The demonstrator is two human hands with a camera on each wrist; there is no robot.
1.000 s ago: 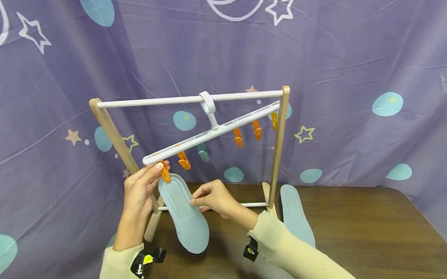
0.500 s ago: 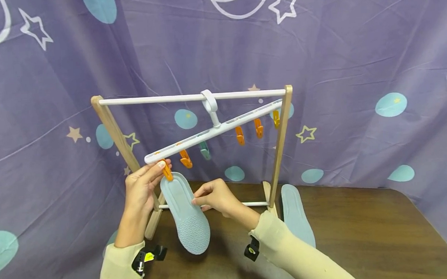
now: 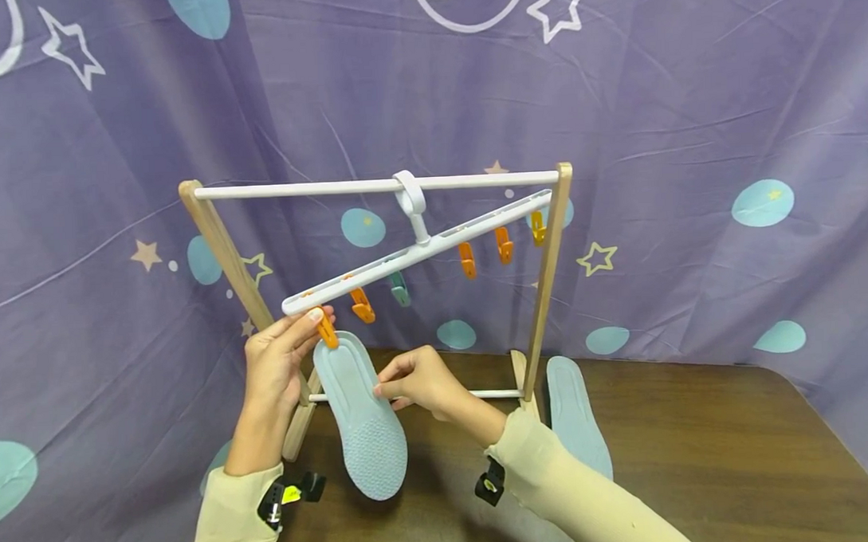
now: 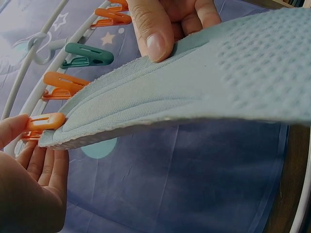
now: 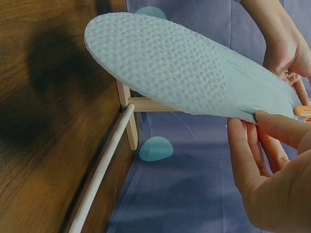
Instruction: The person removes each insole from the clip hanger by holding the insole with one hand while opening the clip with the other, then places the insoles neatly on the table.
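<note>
My left hand (image 3: 275,360) pinches the orange clip (image 3: 327,328) at the low left end of the white hanger (image 3: 377,271). In the left wrist view, that orange clip (image 4: 46,121) sits over the end of a light blue insole (image 4: 141,97). The insole (image 3: 360,417) slants down from the clip, its dimpled broad part lowest and off the table. Between thumb and fingers, my right hand (image 3: 423,383) pinches the insole's right side edge. The right wrist view shows the right thumb on top of the insole (image 5: 160,63) and fingers beneath.
A wood-and-white rack (image 3: 543,299) carries the tilted hanger by its hook (image 3: 411,196). Several other clips hang along it, including a green clip (image 3: 399,288) and a yellow clip (image 3: 538,228). A second insole (image 3: 575,417) lies on the brown table (image 3: 713,445) at right. A patterned purple curtain (image 3: 659,135) stands behind.
The head view has shifted slightly, so the rack appears a little higher and further right. Both hands keep their holds on the clip and the insole.
</note>
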